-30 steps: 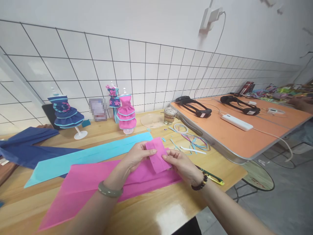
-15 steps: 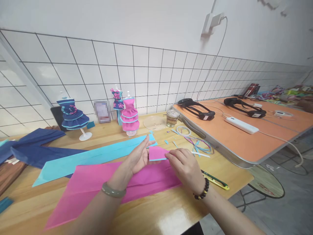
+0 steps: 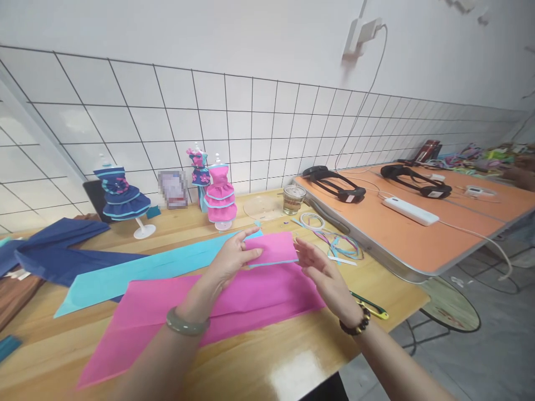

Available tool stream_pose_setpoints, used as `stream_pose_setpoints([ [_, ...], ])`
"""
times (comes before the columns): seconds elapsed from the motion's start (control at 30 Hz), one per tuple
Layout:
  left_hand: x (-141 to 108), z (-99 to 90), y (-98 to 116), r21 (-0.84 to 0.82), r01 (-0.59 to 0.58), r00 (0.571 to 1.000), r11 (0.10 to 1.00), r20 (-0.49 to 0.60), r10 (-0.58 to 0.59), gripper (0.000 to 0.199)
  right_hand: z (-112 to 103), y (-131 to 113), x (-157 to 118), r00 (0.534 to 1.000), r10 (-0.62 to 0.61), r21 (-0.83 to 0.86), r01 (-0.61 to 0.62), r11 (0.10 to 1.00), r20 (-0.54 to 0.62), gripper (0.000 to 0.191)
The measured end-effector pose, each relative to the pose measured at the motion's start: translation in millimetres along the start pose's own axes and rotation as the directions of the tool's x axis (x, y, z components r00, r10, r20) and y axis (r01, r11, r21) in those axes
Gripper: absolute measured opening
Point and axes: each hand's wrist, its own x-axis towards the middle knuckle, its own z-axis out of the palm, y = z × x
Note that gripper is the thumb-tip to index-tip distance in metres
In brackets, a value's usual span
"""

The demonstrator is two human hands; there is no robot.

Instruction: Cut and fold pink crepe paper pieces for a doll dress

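Observation:
My left hand, with a bangle on its wrist, grips the left end of a folded pink piece with blue edging, thumb on top. It looks like cloth or thin paper; I cannot tell which. My right hand, in a beaded bracelet, hovers beside the piece's right end with fingers apart, holding nothing. Below both hands a large pink sheet lies across the wooden table. Behind it stretches a light-blue strip, partly covered by my left hand.
Small dress forms in a navy dress and a pink dress stand at the back. Navy fabric lies left. A glass, a ribbon tangle and a yellow-green cutter are rightward. An orange table adjoins.
The left thumb has come down over the pink piece, which is now unfolded wider and flatter. My right hand has let go of its right end and opened.

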Motion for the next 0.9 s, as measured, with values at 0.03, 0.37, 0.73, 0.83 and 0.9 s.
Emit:
stream_pose_setpoints([
  [0.03,0,-0.1,1,0.022,-0.004,1.0,1.0,0.014,0.003,0.069,1,-2,2,0.996,0.09,0.127,-0.088,0.988,-0.005,0.043],
  [0.37,-6,5.3,3,0.137,-0.049,0.994,0.989,0.102,0.035,0.064,17,-13,7,0.977,0.18,0.253,-0.147,0.956,-0.112,0.055],
  [0.73,-1,-0.1,-5,0.221,-0.063,0.996,0.973,0.075,0.047,0.06,14,-13,4,0.964,0.219,0.219,-0.184,0.958,-0.15,0.056],
  [0.83,1,-3.5,-4,0.181,-0.069,0.998,0.981,0.0,0.071,0.06,11,-6,1,0.966,0.208,0.174,-0.181,0.968,-0.152,0.053],
  [0.9,3,-8.3,0,0.134,-0.108,0.987,0.985,-0.102,0.122,0.059,9,-1,-3,0.982,0.124,0.031,-0.121,0.992,-0.141,0.047],
])
